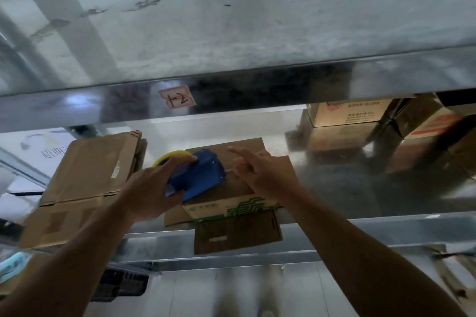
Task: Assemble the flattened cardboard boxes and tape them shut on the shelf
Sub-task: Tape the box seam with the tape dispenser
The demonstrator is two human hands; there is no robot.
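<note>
A small cardboard box with green print sits on the metal shelf, its near flap hanging over the front edge. My left hand grips a blue tape dispenser with a yellow-rimmed roll, held on the box's top left. My right hand hovers over the box's top flaps with the index finger stretched out and the other fingers loosely bent, holding nothing.
A stack of flattened cardboard boxes lies on the shelf to the left. Assembled boxes are stacked at the back right. An upper shelf with a label "12" runs overhead. The floor shows below.
</note>
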